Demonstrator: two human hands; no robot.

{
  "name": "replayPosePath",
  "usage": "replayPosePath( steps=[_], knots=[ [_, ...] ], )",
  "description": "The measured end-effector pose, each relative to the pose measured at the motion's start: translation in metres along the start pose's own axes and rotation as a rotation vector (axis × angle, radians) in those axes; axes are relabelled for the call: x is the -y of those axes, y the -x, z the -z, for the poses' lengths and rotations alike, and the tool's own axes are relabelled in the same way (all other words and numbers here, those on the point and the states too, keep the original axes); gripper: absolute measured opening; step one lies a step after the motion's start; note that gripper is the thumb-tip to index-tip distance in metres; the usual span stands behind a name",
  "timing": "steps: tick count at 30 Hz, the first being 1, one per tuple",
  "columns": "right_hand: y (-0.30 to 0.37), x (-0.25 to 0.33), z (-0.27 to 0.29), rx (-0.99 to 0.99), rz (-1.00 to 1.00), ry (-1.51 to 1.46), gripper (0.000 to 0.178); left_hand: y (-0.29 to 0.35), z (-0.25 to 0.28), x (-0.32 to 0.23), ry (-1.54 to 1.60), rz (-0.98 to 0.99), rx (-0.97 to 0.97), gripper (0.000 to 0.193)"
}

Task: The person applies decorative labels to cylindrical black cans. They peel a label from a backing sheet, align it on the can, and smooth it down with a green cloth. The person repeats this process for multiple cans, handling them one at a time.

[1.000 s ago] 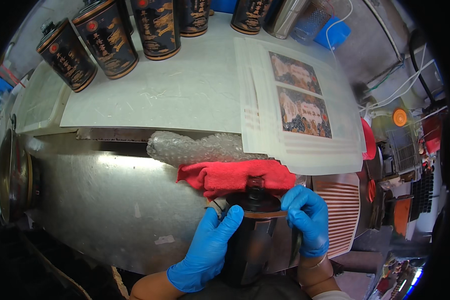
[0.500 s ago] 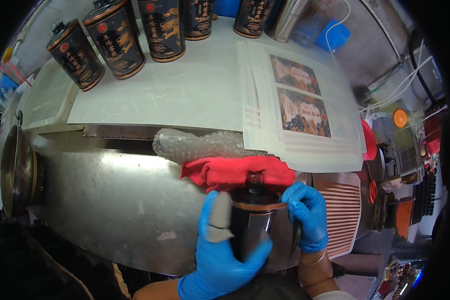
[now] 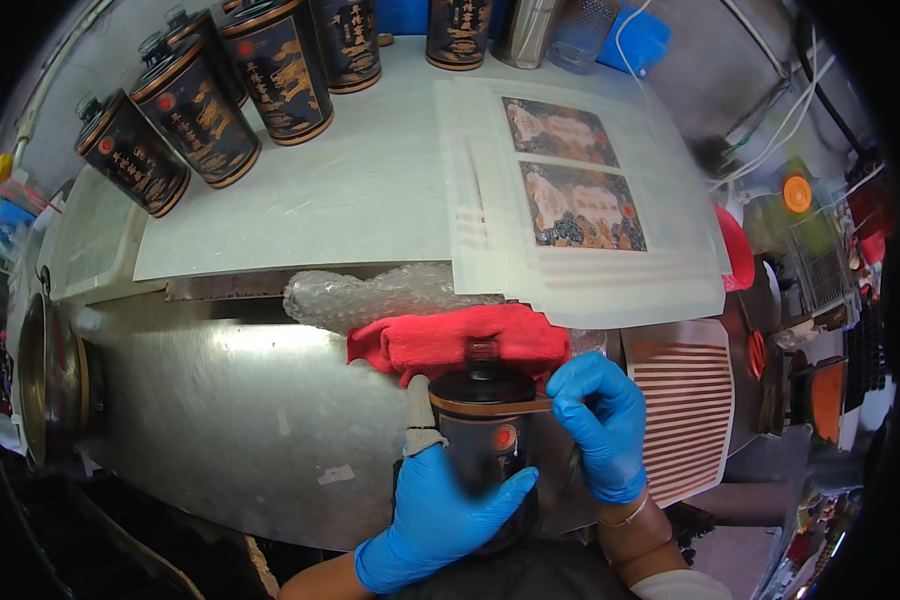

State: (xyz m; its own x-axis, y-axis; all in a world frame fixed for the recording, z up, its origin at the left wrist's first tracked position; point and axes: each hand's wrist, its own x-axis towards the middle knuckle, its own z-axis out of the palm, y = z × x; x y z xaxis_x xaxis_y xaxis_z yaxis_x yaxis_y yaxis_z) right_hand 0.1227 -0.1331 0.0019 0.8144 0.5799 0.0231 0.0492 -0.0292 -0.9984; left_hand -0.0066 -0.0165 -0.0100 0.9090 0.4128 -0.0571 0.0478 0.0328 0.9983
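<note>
A black bottle with a dark neck and a red round mark stands in front of me, close to my body. My left hand, in a blue glove with a grey cloth cover on one finger, grips its left side and front. Around the bottle's shoulder runs a narrow copper-brown strip. Its right end sticks out to my right hand, also blue-gloved, whose thumb and forefinger pinch it. Just behind the bottle lies a folded red cloth.
Several decorated black bottles stand on the white work board. Printed transfer sheets lie at the board's right, with a brown-striped sheet nearer. Bubble wrap sits behind the cloth. A metal pan stands far left on the steel table.
The bottle has turned, so its red round mark now shows on the front. My left fingers have shifted on it, while my right hand still pinches the strip. The whole view has moved slightly.
</note>
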Motion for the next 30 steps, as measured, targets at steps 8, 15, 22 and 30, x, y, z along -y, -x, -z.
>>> replayPosePath(
  steps=[8, 15, 22, 30],
  knots=[
    [-0.001, -0.001, 0.001, -0.033, -0.063, -0.090, 0.009, 0.004, 0.002, -0.029, -0.691, -0.090, -0.126, 0.074],
    [0.001, 0.005, 0.004, -0.060, -0.209, -0.195, 0.007, 0.006, -0.018, -0.030, -0.450, -0.079, -0.111, 0.095],
    [0.001, -0.002, -0.004, -0.028, -0.104, -0.179, 0.009, 0.004, -0.004, 0.002, -0.041, -0.059, -0.063, 0.114],
    [0.002, -0.007, -0.006, -0.047, -0.114, -0.221, 0.010, 0.008, -0.001, -0.025, -0.550, -0.150, -0.032, 0.091]
  ],
)
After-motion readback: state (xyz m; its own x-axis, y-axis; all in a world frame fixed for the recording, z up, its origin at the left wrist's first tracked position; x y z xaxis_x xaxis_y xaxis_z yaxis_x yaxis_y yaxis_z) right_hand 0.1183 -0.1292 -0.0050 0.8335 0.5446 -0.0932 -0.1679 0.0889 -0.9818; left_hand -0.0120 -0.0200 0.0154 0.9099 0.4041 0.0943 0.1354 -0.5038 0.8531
